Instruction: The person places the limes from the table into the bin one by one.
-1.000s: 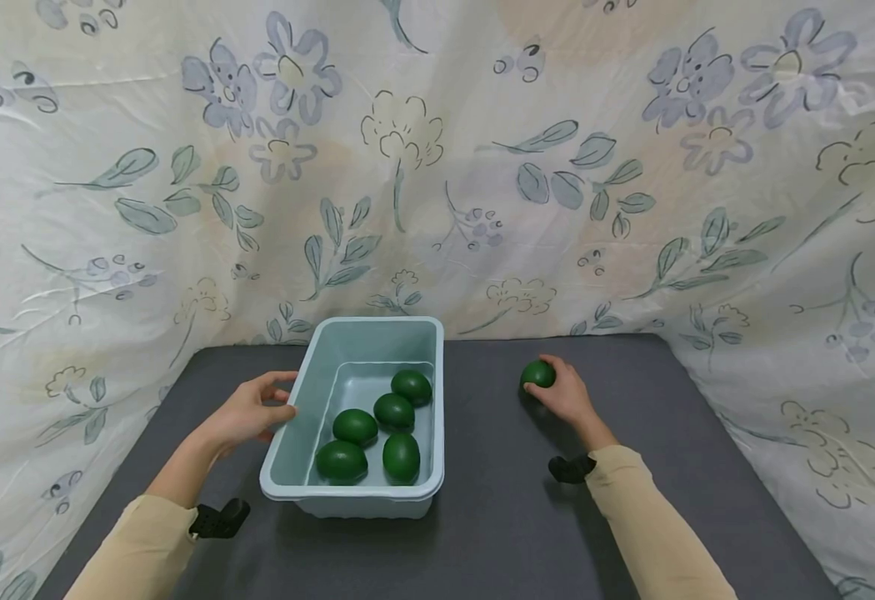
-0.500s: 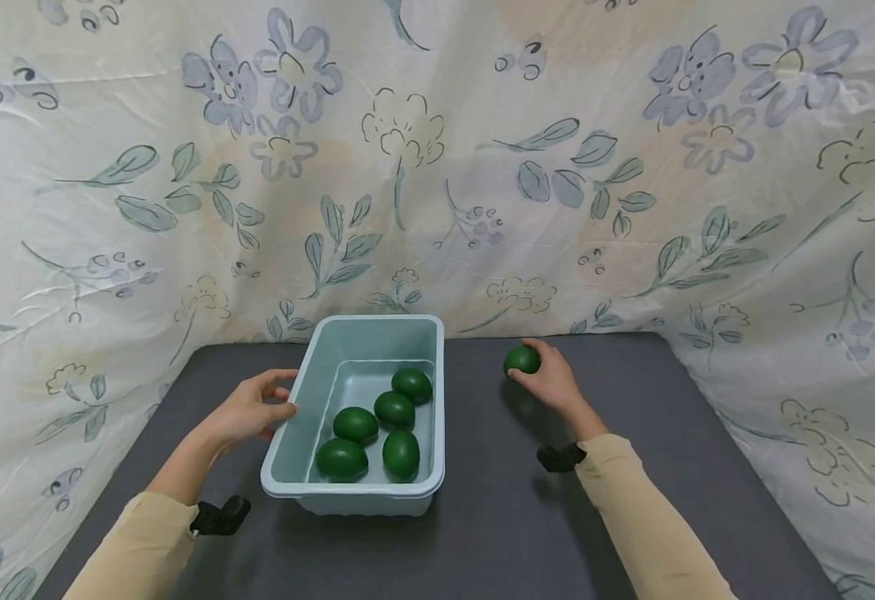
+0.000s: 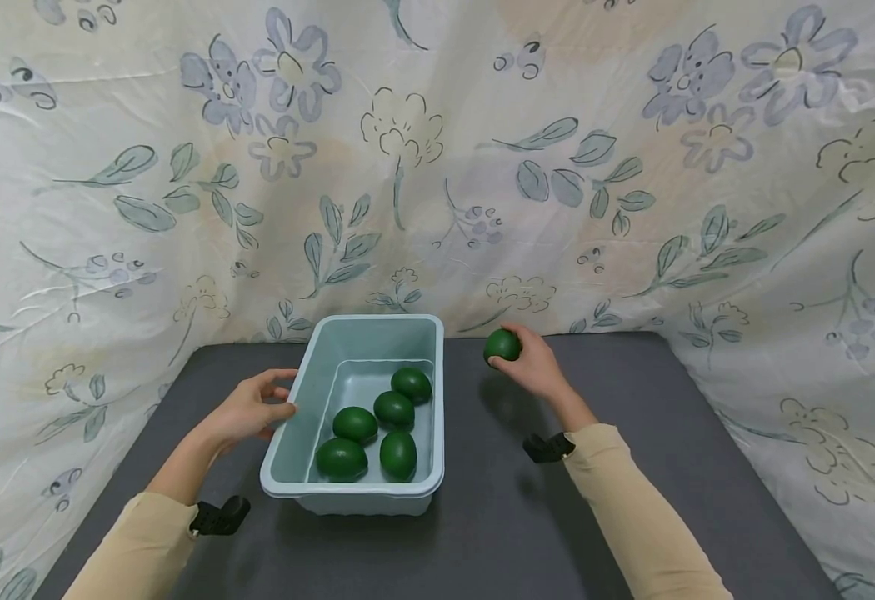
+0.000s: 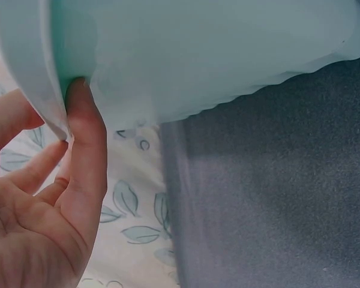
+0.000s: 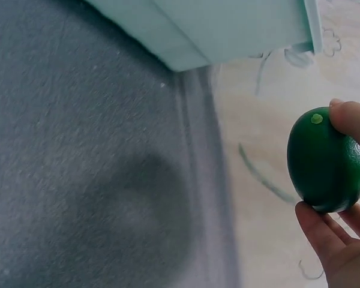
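Note:
A pale blue-green plastic tub stands left of centre on the table, with several dark green avocados lying on its floor. My left hand pinches the tub's left rim; in the left wrist view the thumb presses under the lip. To the right of the tub, my right hand grips one more avocado between thumb and fingers, above the table. The right wrist view shows this avocado as smooth and egg-shaped, with a light stem spot at one end. Part of it is hidden behind the thumb.
A dark grey cloth covers the table. Behind the table and along both sides hangs a floral curtain, close to the tub's far end. The tub's right wall faces my right hand.
My right hand has lifted its avocado and carried it left and away from me, nearer the tub. The left hand stays at the rim. One avocado in the tub has shifted slightly left.

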Available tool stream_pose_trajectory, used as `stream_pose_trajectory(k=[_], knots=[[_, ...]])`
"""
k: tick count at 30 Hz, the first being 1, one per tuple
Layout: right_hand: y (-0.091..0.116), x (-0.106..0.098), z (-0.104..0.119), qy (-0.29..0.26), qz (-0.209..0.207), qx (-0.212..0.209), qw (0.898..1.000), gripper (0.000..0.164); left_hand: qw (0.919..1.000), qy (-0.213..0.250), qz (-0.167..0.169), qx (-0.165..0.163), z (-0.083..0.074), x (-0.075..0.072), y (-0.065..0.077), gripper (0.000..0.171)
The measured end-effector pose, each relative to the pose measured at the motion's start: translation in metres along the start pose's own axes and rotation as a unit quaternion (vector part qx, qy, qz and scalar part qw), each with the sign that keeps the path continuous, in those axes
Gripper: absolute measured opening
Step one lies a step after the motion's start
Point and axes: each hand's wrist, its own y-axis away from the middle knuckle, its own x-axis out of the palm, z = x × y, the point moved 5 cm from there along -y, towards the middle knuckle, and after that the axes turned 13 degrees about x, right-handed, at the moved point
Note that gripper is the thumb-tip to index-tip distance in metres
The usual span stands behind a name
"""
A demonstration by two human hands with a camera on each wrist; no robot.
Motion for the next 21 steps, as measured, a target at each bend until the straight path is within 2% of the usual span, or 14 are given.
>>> stream_pose_trajectory(k=[21], knots=[[-0.001,-0.005,0.073,-0.012,0.005,-0.077,0.997,0.064,1.0,-0.007,-0.001,0.004,0.001,0.0,0.0,0.065]])
